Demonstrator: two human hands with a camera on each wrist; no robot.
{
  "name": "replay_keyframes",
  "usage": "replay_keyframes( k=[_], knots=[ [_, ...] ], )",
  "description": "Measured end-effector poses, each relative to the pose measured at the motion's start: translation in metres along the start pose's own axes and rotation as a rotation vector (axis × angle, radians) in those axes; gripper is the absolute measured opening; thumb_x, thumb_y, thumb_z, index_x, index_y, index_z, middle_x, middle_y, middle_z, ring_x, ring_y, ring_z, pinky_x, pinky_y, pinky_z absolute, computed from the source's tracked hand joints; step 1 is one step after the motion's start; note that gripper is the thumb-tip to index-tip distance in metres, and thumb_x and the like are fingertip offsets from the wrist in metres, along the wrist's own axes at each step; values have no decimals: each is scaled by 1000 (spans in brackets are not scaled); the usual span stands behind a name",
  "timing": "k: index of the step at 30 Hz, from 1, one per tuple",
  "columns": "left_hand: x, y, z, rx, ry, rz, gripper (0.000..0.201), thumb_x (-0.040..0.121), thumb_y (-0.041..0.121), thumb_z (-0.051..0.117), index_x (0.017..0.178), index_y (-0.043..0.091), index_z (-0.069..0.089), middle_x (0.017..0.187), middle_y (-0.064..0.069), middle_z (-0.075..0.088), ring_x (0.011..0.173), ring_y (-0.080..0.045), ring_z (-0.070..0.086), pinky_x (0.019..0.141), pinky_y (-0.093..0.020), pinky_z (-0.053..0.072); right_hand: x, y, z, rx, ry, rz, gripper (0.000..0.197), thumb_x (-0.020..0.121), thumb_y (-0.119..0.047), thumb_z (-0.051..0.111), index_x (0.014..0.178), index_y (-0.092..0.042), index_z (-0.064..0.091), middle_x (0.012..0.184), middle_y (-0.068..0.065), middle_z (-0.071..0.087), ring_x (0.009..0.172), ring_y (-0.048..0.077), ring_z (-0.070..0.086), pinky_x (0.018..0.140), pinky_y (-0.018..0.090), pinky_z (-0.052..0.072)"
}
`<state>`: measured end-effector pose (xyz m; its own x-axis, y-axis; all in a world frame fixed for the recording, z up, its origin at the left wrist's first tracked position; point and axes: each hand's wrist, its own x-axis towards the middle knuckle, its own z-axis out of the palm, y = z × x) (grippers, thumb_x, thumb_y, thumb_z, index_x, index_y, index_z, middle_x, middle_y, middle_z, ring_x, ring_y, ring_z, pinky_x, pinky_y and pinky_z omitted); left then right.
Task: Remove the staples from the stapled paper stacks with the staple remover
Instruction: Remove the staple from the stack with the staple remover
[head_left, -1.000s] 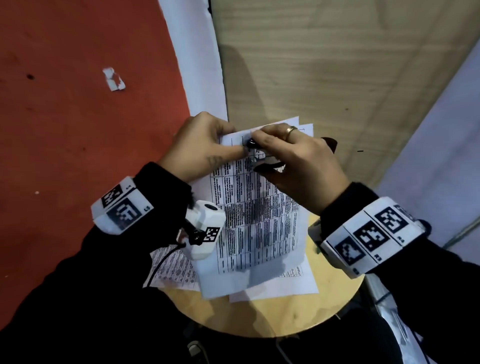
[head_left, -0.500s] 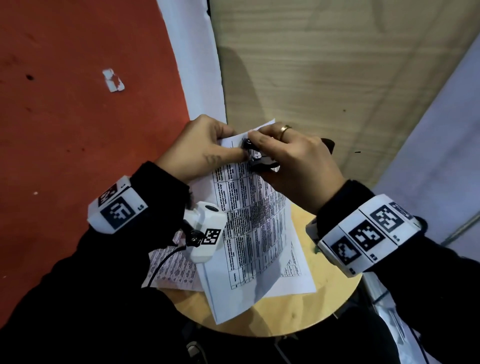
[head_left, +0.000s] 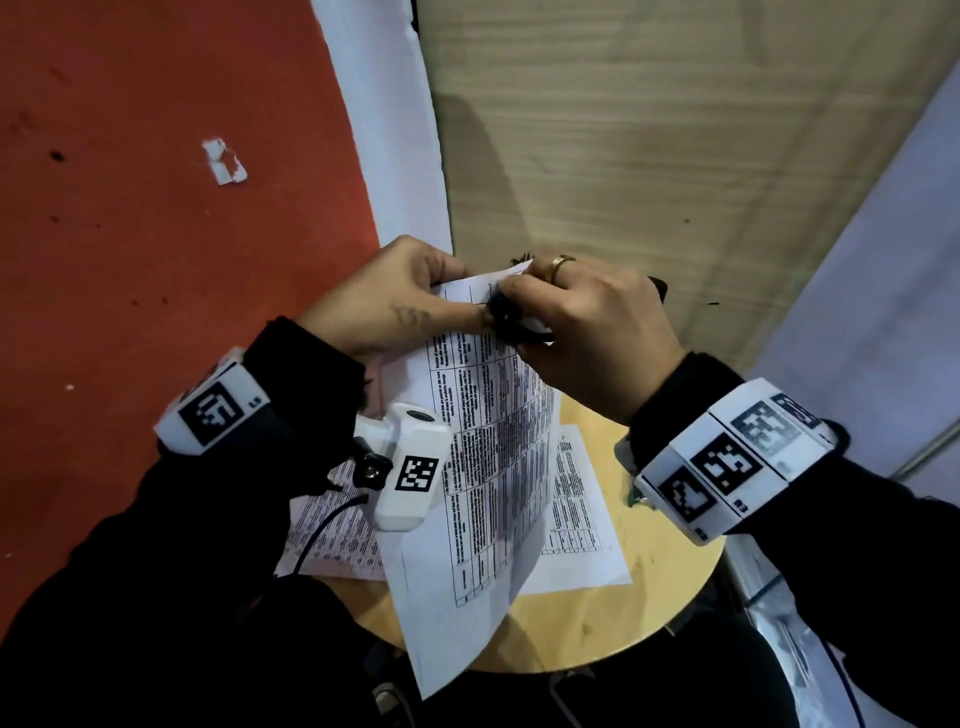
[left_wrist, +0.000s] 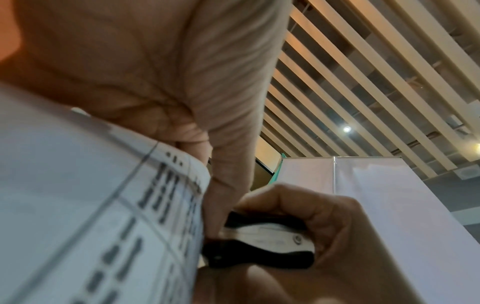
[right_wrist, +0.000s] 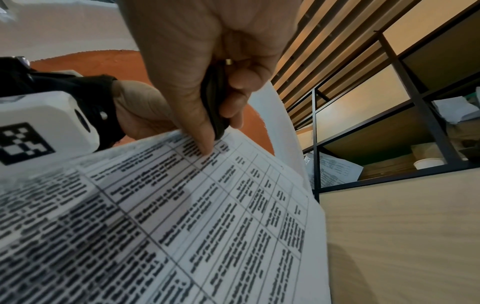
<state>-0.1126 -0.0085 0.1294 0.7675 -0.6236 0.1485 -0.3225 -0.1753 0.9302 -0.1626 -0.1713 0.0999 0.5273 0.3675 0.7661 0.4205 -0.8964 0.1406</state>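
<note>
Presently the stapled paper stack (head_left: 493, 467) is held raised and tilted above the round wooden counter (head_left: 587, 623), its top corner up at the counter's far edge and its lower end hanging over the near edge. The sheets carry a printed table. The left hand (head_left: 384, 306) pinches the stack's top corner, thumb laid along the printed face and the other fingers behind the paper. The staple remover (head_left: 511, 319), black with a metal body, sits at that same corner, touching the left thumb. The right hand (head_left: 592, 332) grips it, fingers and thumb curled round its black handles; the right wrist view shows the thumb tip resting on the printed face beside the tool (right_wrist: 214, 102). Whether its tips are engaged on a staple cannot be told; the corner is covered by both hands. A ring (head_left: 561, 262) is on a right-hand finger.

Further loose printed sheets (head_left: 576, 499) lie flat on the counter under the raised stack, toward its right and left edges. Beyond the counter, a torn paper scrap (head_left: 224, 162) lies on the red floor (head_left: 156, 234).
</note>
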Motion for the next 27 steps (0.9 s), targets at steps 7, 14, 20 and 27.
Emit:
replay_keyframes(
  k=[7,14,20,27],
  knots=[
    [1,-6,-1,-19,-38,-10,13,78,-7,63,81,6,65,60,6,69,55,-1,61,55,-11,49,-3,1,2,35,-20,35,17,65,-14,71,81,-8,69,73,8,65,62,32,62,45,30,47],
    [1,-14,3,-121,15,75,24,66,7,74,85,-7,65,64,3,69,59,-5,61,60,-16,48,-10,6,-1,318,29,187,25,67,-17,72,90,-9,71,79,7,67,69,28,64,58,33,51],
    [2,-16,4,-87,51,115,19,66,7,76,77,-4,65,62,4,60,59,-5,57,56,-16,45,-14,12,0,529,45,284,31,66,-19,80,93,-7,72,80,-3,67,74,2,58,70,11,42],
    [9,-25,11,76,190,236,17,67,25,75,70,10,67,66,4,54,62,-6,50,56,-19,38,-13,14,2,576,95,387,25,64,-18,81,86,-8,72,77,0,68,71,6,61,66,16,46]
  ],
)
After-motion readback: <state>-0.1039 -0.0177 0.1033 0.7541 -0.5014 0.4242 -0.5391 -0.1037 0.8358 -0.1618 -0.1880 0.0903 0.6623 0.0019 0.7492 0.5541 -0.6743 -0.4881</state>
